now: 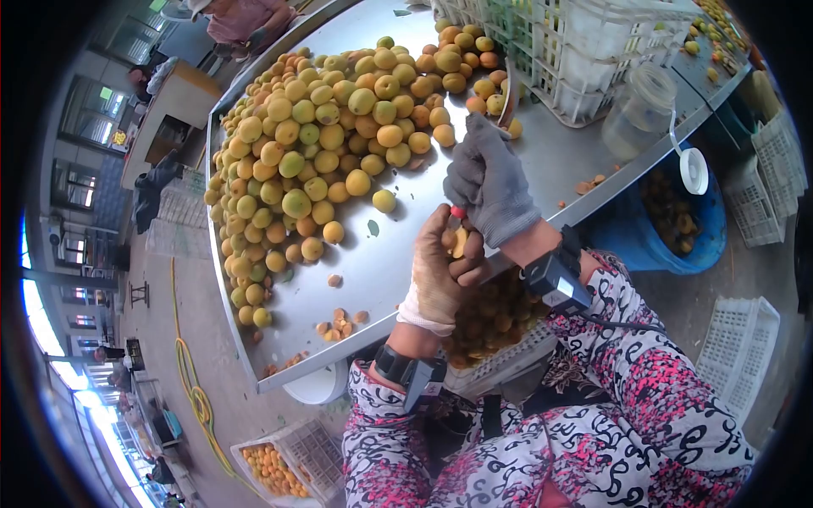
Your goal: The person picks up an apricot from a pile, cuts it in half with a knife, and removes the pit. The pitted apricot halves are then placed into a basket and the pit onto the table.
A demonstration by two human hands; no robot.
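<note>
My left hand point(442, 269), in a stained white glove, is closed around a cut piece of apricot point(460, 243) whose yellow-orange flesh shows between the fingers. Right above it, my right hand point(489, 179), in a grey glove, makes a fist around a knife. The red end of the knife point(458, 212) sticks out toward the left hand, and a thin curved blade shows beyond the fist. A large heap of yellow-green apricots point(330, 127) lies on the metal table point(398, 224) beyond both hands. Below them, a crate point(500, 368) holds many cut apricots, partly hidden by my arms.
Apricot scraps point(340, 325) lie near the table's front edge. A plastic crate point(584, 51) and a clear jar point(639, 110) stand at the right. A blue tub point(707, 241) holds fruit pieces. Another person point(250, 25) is across the table; a yellow hose point(196, 398) lies on the floor.
</note>
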